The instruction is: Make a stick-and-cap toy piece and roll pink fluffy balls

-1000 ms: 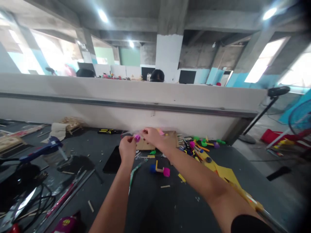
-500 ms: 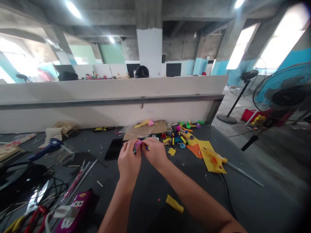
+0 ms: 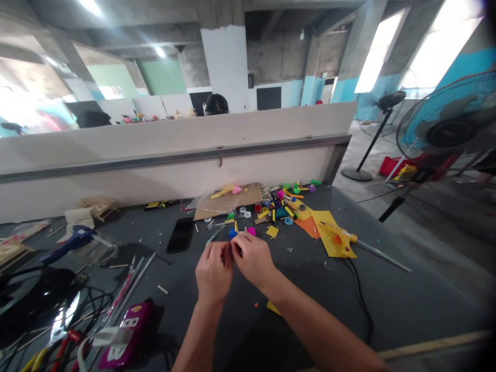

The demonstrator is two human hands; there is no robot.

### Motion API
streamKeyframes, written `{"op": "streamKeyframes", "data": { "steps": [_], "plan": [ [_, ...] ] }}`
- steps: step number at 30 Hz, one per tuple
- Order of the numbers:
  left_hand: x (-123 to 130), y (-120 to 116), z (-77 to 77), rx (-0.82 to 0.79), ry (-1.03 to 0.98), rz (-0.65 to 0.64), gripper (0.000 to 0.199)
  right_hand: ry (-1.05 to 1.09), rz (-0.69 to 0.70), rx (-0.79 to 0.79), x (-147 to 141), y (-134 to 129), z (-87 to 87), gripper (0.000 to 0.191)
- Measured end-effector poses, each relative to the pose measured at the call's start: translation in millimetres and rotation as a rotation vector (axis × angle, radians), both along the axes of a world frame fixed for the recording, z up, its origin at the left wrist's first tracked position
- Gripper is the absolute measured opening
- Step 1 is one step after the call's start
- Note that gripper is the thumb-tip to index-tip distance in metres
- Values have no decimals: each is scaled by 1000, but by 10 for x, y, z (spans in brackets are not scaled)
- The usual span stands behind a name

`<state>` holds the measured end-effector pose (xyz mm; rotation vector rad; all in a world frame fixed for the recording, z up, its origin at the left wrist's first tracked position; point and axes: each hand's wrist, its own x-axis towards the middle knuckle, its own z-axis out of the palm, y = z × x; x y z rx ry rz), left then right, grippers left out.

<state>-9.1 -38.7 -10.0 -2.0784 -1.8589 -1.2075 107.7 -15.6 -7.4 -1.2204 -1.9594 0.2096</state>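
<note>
My left hand (image 3: 215, 271) and my right hand (image 3: 253, 261) meet above the dark table, fingertips pinched together and touching. Whatever lies between the fingers is hidden by them. Just beyond my fingertips are a blue round piece (image 3: 233, 233) with a yellow stick and a magenta round piece (image 3: 251, 231). A yellow strip (image 3: 273, 308) lies partly covered by my right forearm. To the left of my hands is a black phone (image 3: 180, 235).
Colourful caps and craft bits lie by a cardboard sheet (image 3: 248, 195) at the back. A yellow glue gun (image 3: 341, 233) rests on yellow sheets at right, a blue glue gun (image 3: 72, 243) at left. Pliers (image 3: 64, 343) and a purple power strip (image 3: 129, 330) are front left.
My hands have come slightly nearer and lower, still together. The pink-purple piece seen between my fingers is now out of sight there. The camera view has tilted and shifted.
</note>
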Motion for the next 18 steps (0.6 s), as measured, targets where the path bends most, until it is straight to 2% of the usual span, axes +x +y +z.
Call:
{"op": "streamKeyframes", "data": {
  "steps": [9, 14, 18],
  "plan": [
    [85, 93, -174, 86, -193, 102, 12, 331, -66, -125, -156, 62, -74, 13],
    [142, 109, -246, 27, -331, 189, 13, 527, -93, -295, -257, 100, -142, 12],
    [121, 118, -200, -93, -562, 222, 16, 704, -73, -389, -268, 87, -152, 15]
  ]
}}
